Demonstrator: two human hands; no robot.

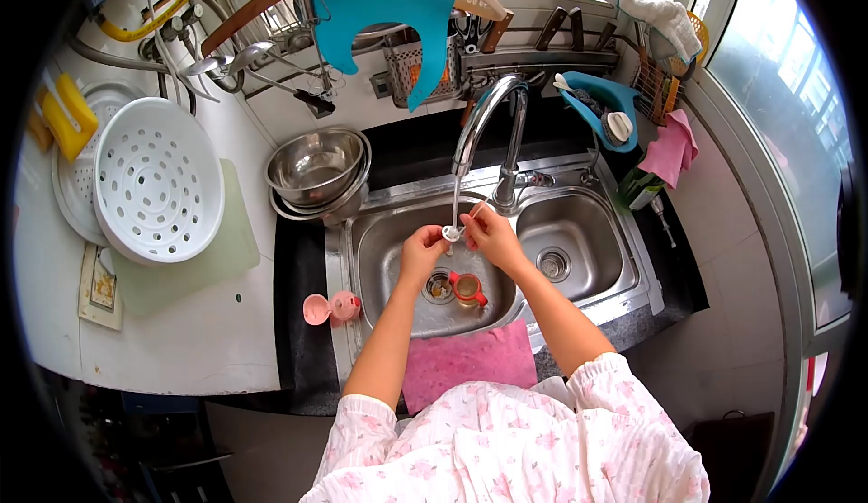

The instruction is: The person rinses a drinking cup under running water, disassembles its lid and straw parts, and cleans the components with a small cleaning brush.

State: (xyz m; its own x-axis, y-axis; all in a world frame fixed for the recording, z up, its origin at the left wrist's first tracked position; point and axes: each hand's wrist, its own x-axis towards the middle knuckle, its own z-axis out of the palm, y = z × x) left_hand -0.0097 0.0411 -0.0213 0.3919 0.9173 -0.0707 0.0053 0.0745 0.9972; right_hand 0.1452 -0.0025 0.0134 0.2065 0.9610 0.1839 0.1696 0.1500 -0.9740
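Observation:
Under the running tap [488, 114], my left hand [423, 253] pinches a small white round part [450, 232] over the left sink basin. My right hand [491, 234] is closed close beside it, its fingertips around something thin and pale that I cannot make out. Water falls onto or right by the white part. Below my hands, a small clear cup with red handles [467, 289] stands in the left basin [389, 308], next to the drain strainer [439, 286]. A pink lid [344, 305], flipped open, lies on the counter left of the sink.
Stacked steel bowls [316, 168] stand left behind the sink. A white colander [159, 180] leans at far left. A blue strainer basket [604, 109] sits at the back right corner, near a pink cloth [670, 148]. Another pink cloth [470, 363] hangs over the front edge.

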